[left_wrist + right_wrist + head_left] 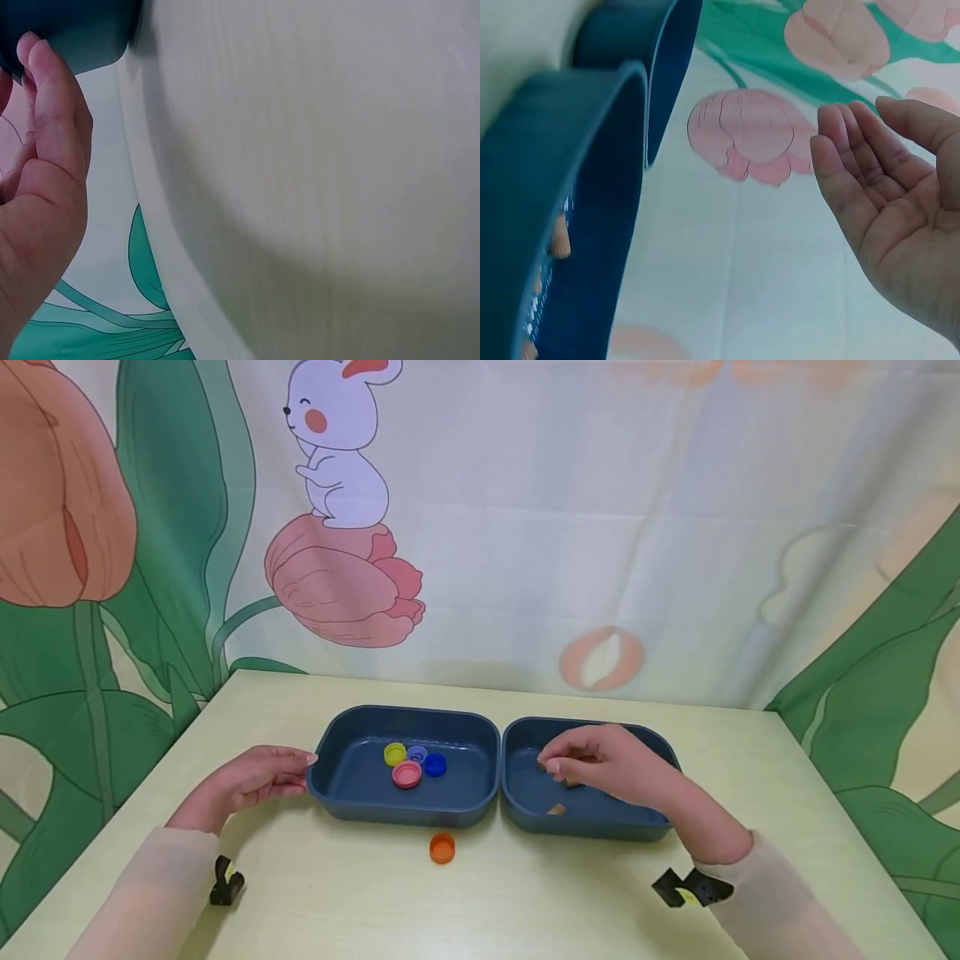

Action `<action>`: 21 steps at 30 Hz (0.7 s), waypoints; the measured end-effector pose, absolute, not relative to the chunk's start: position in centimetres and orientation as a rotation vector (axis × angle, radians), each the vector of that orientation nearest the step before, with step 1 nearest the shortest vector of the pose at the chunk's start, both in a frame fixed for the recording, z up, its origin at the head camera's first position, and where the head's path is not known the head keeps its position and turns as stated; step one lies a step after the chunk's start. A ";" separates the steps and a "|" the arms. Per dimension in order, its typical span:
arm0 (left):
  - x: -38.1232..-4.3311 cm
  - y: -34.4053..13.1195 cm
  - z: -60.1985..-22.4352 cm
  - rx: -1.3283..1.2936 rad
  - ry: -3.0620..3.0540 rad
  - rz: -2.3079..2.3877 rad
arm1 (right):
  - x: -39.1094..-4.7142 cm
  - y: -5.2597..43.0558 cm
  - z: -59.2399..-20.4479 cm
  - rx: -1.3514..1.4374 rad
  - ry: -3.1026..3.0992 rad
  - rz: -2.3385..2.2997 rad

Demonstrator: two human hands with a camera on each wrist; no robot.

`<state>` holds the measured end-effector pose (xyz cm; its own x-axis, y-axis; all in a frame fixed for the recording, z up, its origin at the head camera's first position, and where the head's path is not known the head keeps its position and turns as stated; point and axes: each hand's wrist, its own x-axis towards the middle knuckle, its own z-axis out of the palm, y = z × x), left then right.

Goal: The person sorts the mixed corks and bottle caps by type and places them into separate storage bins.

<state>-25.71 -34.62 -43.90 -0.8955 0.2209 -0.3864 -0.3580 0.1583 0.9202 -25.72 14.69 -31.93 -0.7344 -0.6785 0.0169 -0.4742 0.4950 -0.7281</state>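
At the left tray [327, 797], a dark blue plastic one, my left hand [258, 777] touches the outer end with nearly straight fingers. The left wrist view has the left hand [49, 157] beside the tray's corner [82, 37]. Inside that tray lie a yellow cap [394, 754], a purple cap [417, 754], a pink cap [407, 774] and a blue cap [435, 765]. Over the matching right tray [585, 827] hovers my right hand [611, 764]. In the right wrist view the right hand [900, 187] has loosely bent fingers and nothing between them.
Small brown pieces [556, 810] lie in the right tray, partly hidden by the hand. An orange cap [442, 848] rests on the pale wooden table [337, 893] in front of the trays. Behind the table hangs a printed cloth [510, 568].
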 end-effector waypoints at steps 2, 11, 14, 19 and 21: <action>-25.7 -34.6 -43.9 -0.133 2.006 1.789 | -25.2 14.3 -32.3 -0.984 2.457 -1.110; -25.6 -34.6 -44.1 -0.149 2.015 1.787 | -24.0 12.2 -34.4 -1.007 2.395 -1.144; -25.6 -34.5 -44.0 -0.155 2.020 1.782 | -23.7 11.4 -35.4 -1.052 2.395 -1.112; -25.6 -34.5 -43.9 -0.158 2.029 1.776 | -23.1 10.2 -36.7 -1.114 2.388 -1.031; -25.6 -34.5 -43.9 -0.158 2.034 1.773 | -22.9 9.7 -37.1 -1.127 2.387 -1.001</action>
<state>-25.59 -34.46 -43.89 -0.8987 0.1951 -0.3928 -0.3625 0.1738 0.9156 -22.91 9.72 -37.12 -0.6390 -0.7692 0.0108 -0.5468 0.4443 -0.7097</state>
